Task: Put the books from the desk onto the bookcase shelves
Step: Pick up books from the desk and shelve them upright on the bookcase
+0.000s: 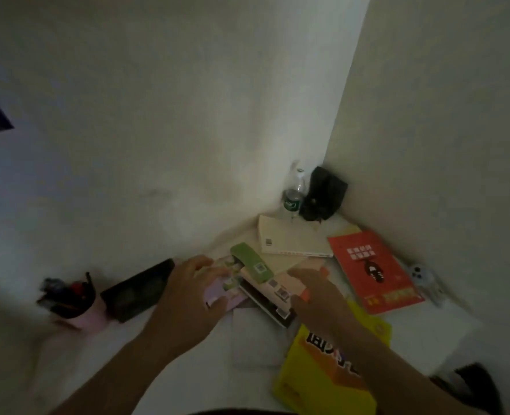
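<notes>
Nothing seems shelved yet: both hands, left [188, 295] and right [316, 298], fingers spread, close round the small stack of green-topped paperbacks [256, 274] mid-bench, while the red-covered book [373, 271] and cream book [289, 238] lie beyond, far right.

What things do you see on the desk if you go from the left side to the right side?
Pink pen cup → black case → left hand → green book → right hand → red book → white gadget.
</notes>
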